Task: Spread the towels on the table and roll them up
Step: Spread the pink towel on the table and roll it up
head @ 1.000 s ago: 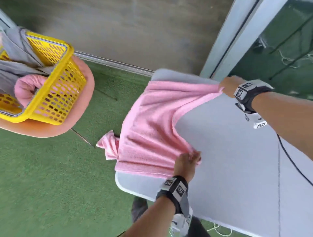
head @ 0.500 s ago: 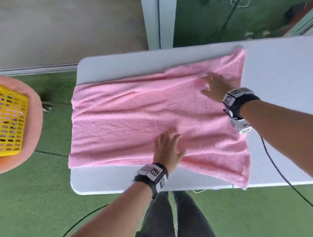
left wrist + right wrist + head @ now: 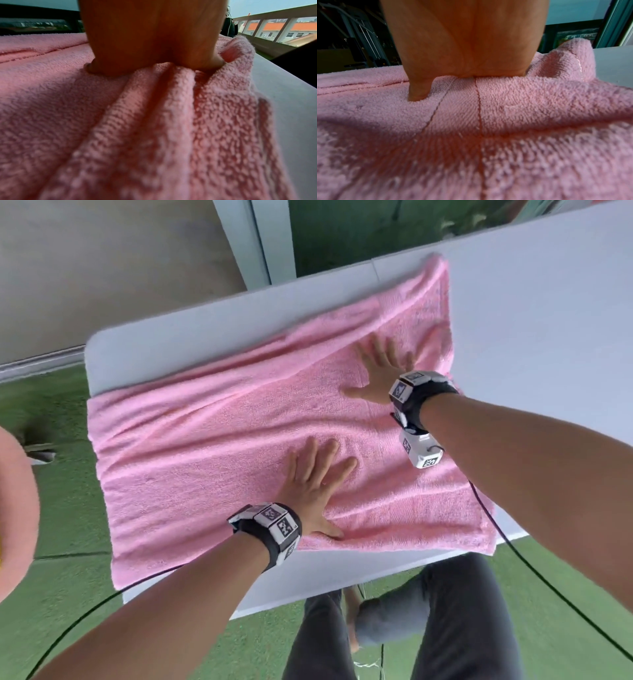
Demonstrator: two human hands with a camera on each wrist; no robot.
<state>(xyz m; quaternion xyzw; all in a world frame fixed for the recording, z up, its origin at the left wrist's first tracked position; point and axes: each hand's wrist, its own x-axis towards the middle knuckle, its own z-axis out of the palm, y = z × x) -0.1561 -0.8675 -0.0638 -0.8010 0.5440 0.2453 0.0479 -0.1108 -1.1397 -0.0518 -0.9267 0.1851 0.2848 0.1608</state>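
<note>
A pink towel (image 3: 212,460) lies spread across the white table (image 3: 534,313), with long creases along its far side and its left end hanging over the table's left edge. My left hand (image 3: 317,481) presses flat on the towel near its front middle, fingers straight and spread. Further back and to the right, my right hand (image 3: 376,371) also lies flat on the towel with fingers spread. In the left wrist view the palm (image 3: 152,40) pushes folds into the pink towel (image 3: 120,135). The right wrist view shows the palm (image 3: 467,40) down on the towel (image 3: 488,135), whose far right corner stands up.
Green turf (image 3: 61,604) covers the floor around the table. A peach-coloured round seat (image 3: 17,508) sits at the left edge. My legs in dark trousers (image 3: 462,628) stand at the table's front edge. Black cables (image 3: 534,570) run from my wrists.
One second ago both hands gripped the towel's edges, pulling it onto the table. The towel now lies spread out, and both flat hands have slid a little further across it.
</note>
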